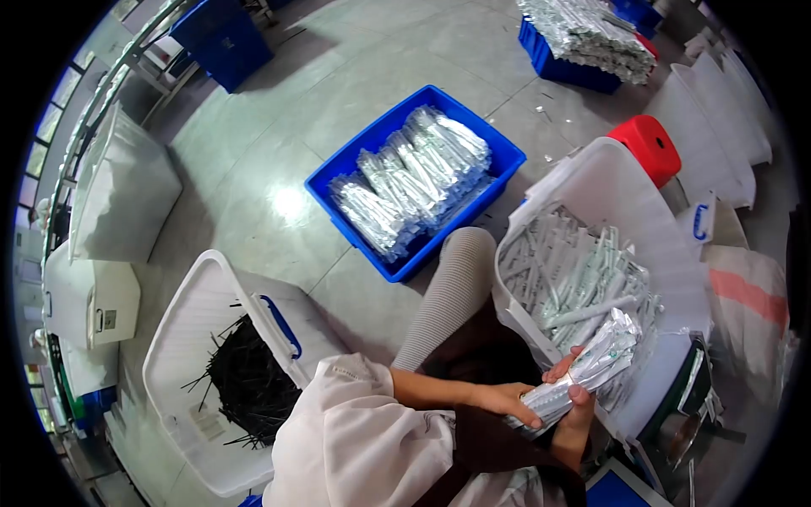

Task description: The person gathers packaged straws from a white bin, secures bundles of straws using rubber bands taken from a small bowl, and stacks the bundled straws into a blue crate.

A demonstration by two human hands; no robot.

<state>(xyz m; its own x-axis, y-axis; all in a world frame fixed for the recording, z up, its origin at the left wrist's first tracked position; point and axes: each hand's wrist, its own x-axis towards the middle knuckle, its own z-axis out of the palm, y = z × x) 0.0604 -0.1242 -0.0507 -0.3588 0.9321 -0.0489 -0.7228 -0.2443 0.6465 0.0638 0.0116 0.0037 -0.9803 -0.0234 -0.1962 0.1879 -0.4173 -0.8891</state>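
Note:
My left hand (511, 402) grips the lower left end of a bundle of long silver foil packets (601, 353). Wrapped round the middle of the same bundle is my right hand (574, 416), its thumb on the near side and fingertips showing on the far side. The bundle lies at a slant over my lap, its upper end near the white bin (676, 287) at my right. Many loose slim foil packets (574, 270) fill that bin. Ahead of my knee, a blue crate (334, 221) holds stacked bundles of silver packets (414, 173).
At my left a white bin (182, 329) holds thin black sticks (249, 380). A red stool (646, 148) stands behind the right bin, beside a striped sack (743, 313). Farther off are another loaded blue crate (549, 63) and a large white bin (131, 194).

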